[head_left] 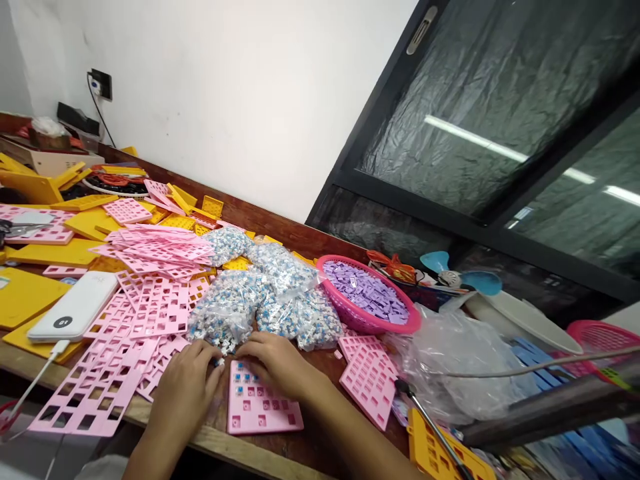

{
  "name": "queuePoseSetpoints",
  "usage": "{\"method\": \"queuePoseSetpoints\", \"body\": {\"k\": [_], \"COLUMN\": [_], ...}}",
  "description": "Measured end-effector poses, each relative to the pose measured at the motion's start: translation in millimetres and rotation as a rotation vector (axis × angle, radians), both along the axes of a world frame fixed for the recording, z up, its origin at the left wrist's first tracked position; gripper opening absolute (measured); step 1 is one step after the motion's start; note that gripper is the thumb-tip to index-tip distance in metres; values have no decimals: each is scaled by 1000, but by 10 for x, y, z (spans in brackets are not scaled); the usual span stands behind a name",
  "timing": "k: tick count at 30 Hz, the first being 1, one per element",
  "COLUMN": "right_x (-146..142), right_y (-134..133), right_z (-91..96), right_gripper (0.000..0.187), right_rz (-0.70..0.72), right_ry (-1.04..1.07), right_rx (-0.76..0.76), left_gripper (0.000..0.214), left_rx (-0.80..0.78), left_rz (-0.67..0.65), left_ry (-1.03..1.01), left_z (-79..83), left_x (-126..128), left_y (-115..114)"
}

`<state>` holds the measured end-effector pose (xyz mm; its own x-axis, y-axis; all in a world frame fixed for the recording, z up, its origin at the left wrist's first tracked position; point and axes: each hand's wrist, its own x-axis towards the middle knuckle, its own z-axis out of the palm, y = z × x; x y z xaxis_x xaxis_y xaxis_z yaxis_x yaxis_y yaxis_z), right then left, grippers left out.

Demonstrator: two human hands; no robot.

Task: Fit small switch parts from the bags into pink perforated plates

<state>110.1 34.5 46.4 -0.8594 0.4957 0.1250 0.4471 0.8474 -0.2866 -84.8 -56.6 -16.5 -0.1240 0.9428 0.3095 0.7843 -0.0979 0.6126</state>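
A pink plate [255, 407] with square holes lies near the table's front edge. Several blue-and-white key switches [240, 391] sit in its upper left part. My right hand [275, 360] is over the plate's top edge, fingers bent together; its fingertips and anything in them are hidden. Left of the plate, my left hand [193, 377] has its thumb and fingers closed around a small blue-and-white key switch [220, 362]. Just beyond both hands is an opened clear bag of the same switches [227, 310], with some spilling at its mouth.
More bags of switches [295, 313] lie behind. A pink basket [330, 303] of purple pieces stands right of them. Pink plates [165, 300], yellow panels [55, 253] and a white power bank [75, 307] crowd the left. A metal rod [435, 427] and clear plastic [460, 360] lie right.
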Motion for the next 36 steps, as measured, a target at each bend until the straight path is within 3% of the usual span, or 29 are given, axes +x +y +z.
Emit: {"method": "queuePoseSetpoints", "body": {"k": [5, 16, 21, 24, 27, 32, 36], "right_x": [-293, -424, -66, 301, 565, 632, 572], "right_y": [250, 344, 296, 152, -32, -181, -180], "right_z": [-51, -248, -101, 17, 2, -182, -232], "right_gripper": [26, 11, 10, 10, 12, 14, 15], "right_rz": [20, -2, -40, -80, -132, -191, -174], "right_ry": [-107, -67, 127, 182, 195, 155, 153], "right_rx": [62, 182, 28, -101, -207, -189, -159], "left_gripper": [14, 14, 11, 11, 15, 26, 31], "left_rx": [1, -45, -90, -148, -160, -69, -31], "left_rz": [-30, -270, -267, -302, -324, -341, -453], "left_ry": [-171, -461, -481, -475, -438, -328, -212], "left_z": [11, 100, 121, 148, 166, 209, 240], "left_x": [-37, -103, -99, -57, -4, 50, 102], "left_y": [-41, -85, -115, -130, -137, -188, -224]}}
